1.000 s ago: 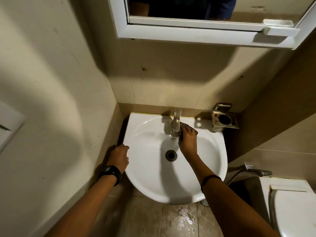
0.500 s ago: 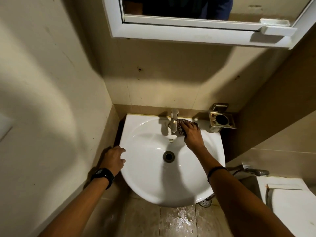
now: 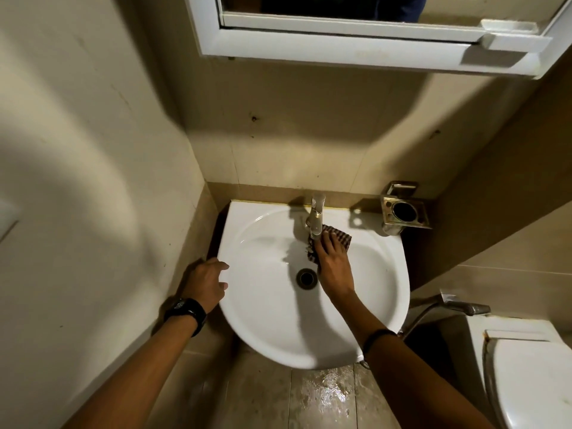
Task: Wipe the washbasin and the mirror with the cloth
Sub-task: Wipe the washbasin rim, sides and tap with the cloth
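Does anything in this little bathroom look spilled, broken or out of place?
Yes: the floor below the washbasin shines with a wet patch, as if water has spilled there. The wall behind it carries a few dark spots. Nothing looks broken.

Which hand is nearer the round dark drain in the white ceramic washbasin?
Right. The right hand presses the checked cloth just beside the drain; the left hand rests on the washbasin's left rim, farther off.
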